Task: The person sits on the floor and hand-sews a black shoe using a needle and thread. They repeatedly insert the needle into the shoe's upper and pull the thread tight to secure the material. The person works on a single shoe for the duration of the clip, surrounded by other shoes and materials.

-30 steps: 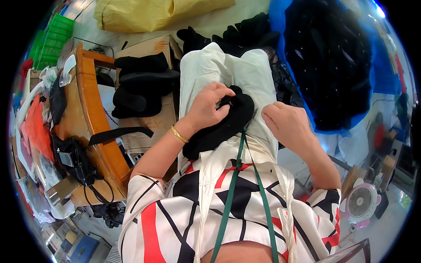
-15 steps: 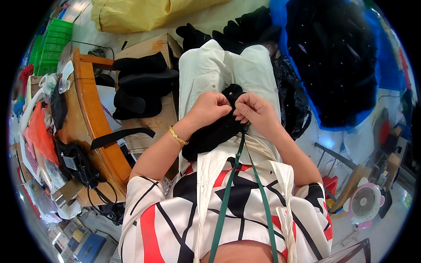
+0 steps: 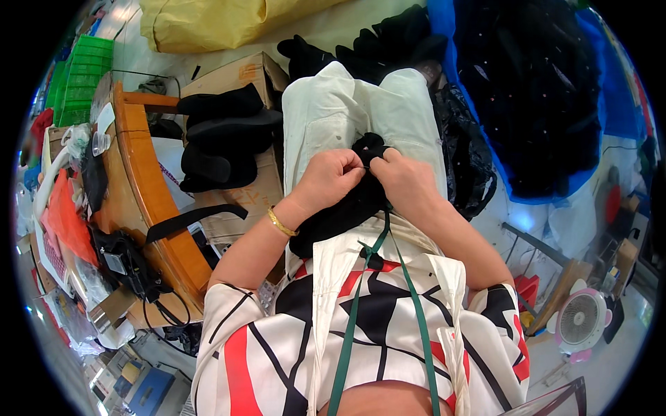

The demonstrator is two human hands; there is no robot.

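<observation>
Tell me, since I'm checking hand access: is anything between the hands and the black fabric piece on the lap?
Nothing visible. The left hand and right hand both already grip the black fabric piece directly, over the cream apron.

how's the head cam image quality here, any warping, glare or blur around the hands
Head view: strong fisheye warping, with a black rim and the wooden table edge bowed into a curve; the left hand and right hand on the black fabric are sharp and evenly lit; bright glare washes out the floor patch at right.
</observation>
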